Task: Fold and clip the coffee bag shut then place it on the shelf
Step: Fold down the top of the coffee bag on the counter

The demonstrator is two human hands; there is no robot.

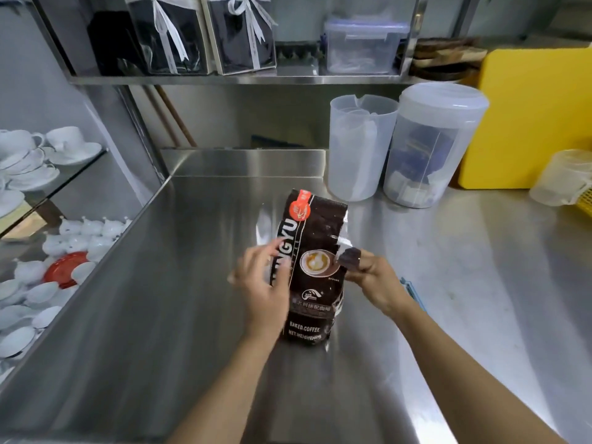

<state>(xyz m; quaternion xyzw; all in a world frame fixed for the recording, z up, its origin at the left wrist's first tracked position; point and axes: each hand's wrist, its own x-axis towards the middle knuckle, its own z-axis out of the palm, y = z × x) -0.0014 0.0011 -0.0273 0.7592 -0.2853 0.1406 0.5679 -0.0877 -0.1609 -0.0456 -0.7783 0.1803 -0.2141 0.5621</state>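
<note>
A dark brown coffee bag (315, 270) stands roughly upright on the steel desk (166, 309), near the middle of the scene, its printed front with a latte picture and the words "BAKED COFFEE" facing the camera and an orange label at its far upper left corner. The left hand (264, 288) is at the bag's left edge, fingers spread and loosely curved, touching or just beside the side of the bag; it is somewhat blurred, so whether it actually grasps the bag cannot be told. The right hand (373, 277) is at the bag's right side, its grip pressed together on a small dark flap or corner of the bag's material near the right edge, thumb and forefinger pinching it. Just to the right of that wrist a light blue clip (413, 293) lies on the desk, mostly hidden by the arm. Farther back on the right stand two translucent plastic containers (400, 145), one lidded, with a yellow board (528, 116) leaning beyond them. Above the far edge runs a steel shelf (224, 79) carrying ribboned gift boxes (205, 33) and a clear lidded box (363, 46). To the left, white cups and saucers (35, 155) sit on glass shelving.
</note>
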